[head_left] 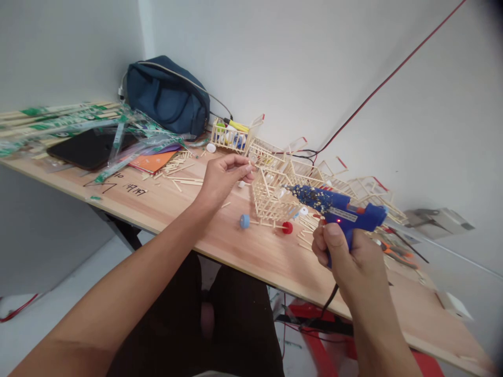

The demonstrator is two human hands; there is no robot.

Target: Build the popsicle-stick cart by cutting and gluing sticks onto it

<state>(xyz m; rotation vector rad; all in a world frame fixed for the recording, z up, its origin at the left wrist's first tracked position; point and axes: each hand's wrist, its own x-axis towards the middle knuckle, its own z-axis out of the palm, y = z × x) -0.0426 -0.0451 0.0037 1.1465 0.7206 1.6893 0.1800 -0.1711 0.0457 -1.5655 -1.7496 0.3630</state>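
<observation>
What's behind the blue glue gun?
Wooden-stick frames show above the glue gun, and loose sticks on the table below its nozzle. Whatever sits directly behind its body, or behind the right hand gripping it, is covered.

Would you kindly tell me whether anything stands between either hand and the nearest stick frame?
Nothing visible stands between the left hand and the stick frame. Between the right hand and frame comes the blue glue gun it holds, above loose sticks.

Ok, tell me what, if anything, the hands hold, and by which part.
The right hand grips the blue glue gun by its handle. The left hand is in a pinch; whether it holds anything cannot be told.
</observation>
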